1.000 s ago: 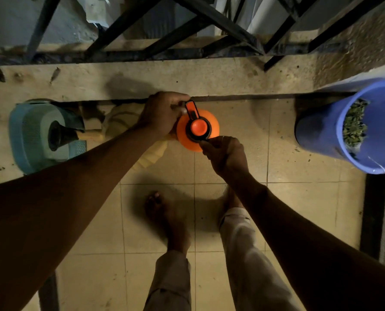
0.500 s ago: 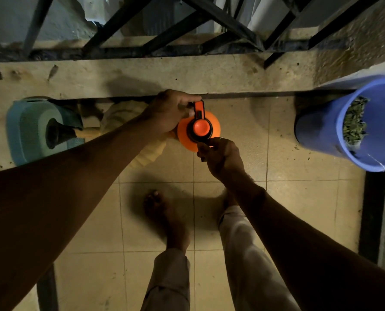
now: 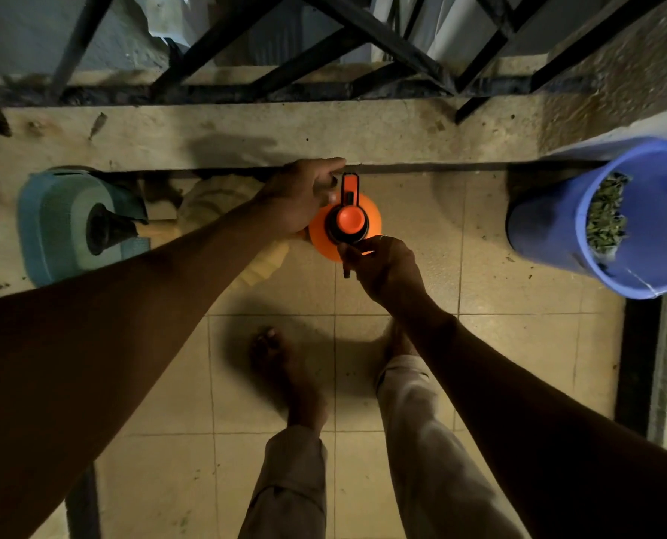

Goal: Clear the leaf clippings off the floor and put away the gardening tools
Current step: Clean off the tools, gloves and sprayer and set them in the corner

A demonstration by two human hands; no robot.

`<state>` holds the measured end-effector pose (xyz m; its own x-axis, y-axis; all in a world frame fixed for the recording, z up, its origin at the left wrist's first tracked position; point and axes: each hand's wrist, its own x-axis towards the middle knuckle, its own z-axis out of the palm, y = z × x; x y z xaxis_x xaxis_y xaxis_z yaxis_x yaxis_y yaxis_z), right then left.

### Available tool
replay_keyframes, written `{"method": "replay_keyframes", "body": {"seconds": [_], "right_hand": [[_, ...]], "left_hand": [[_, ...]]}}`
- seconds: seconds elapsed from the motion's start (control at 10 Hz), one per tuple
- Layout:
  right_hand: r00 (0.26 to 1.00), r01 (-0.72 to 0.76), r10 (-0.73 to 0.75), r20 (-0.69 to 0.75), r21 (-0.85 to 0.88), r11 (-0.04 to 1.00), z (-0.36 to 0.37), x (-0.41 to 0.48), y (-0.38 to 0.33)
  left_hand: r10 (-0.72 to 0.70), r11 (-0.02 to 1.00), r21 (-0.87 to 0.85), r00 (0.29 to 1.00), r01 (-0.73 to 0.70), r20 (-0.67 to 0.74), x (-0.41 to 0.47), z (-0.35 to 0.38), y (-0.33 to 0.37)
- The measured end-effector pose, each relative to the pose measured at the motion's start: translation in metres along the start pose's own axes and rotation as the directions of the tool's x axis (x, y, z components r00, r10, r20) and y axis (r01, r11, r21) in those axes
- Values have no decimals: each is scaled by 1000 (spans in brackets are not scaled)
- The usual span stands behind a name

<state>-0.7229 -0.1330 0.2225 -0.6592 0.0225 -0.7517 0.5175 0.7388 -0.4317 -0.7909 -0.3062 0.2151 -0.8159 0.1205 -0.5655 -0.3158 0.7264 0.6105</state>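
An orange pressure sprayer [image 3: 374,221] with a black collar and orange pump knob is seen from above, over the tiled floor [image 3: 518,344]. My left hand [image 3: 299,198] holds it on its left side, fingers curled by the orange trigger handle. My right hand [image 3: 384,266] grips the sprayer's near edge, and a thin dark piece pokes out below my fingers. A blue bucket [image 3: 546,235] holding green leaf clippings [image 3: 606,215] leans at the right.
A teal basket [image 3: 52,227] with a dark funnel-like object [image 3: 106,229] sits at the left. A pale yellow sack [image 3: 223,200] lies behind my left arm. A concrete ledge [image 3: 402,130] with black railing bars runs across the top. My bare feet stand on the tiles.
The trigger handle has swung from pointing up-left to pointing straight away from me. My left fingers have shifted further along the handle; my right hand has stayed at the near edge.
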Motion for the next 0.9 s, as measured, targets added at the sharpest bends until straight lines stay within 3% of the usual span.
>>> {"method": "replay_keyframes", "body": {"seconds": [0.1, 0.3, 0.4, 0.5, 0.6, 0.7, 0.8, 0.9], "right_hand": [[999, 26, -24, -45, 39, 999, -17, -6, -8], [993, 72, -83, -87, -118, 990, -87, -55, -85], [979, 159, -177, -104, -158, 974, -123, -101, -136], [945, 318, -326, -30, -146, 937, -166, -159, -193], [889, 457, -453, 64, -137, 879, -212, -231, -261], [844, 536, -532, 67, -47, 843, -249, -299, -338], [757, 647, -640, 135, -18, 762, -274, -361, -392], [614, 788, -760, 212, -117, 604, -284, -421, -441]], "left_hand": [[-13, 999, -53, 1000, 12, -24, -19, -14, 8], [-8, 995, -99, 997, 1, -73, -90, -78, 49], [-22, 994, -112, 993, 9, -119, -134, -125, 82], [-81, 988, -148, 979, 53, -186, -186, -184, 130], [-65, 987, -156, 967, 26, -248, -250, -258, 175], [-43, 986, -167, 951, -9, -307, -311, -331, 210], [-57, 979, -203, 919, -25, -390, -379, -392, 246], [-123, 973, -232, 877, 14, -464, -446, -434, 276]]}}
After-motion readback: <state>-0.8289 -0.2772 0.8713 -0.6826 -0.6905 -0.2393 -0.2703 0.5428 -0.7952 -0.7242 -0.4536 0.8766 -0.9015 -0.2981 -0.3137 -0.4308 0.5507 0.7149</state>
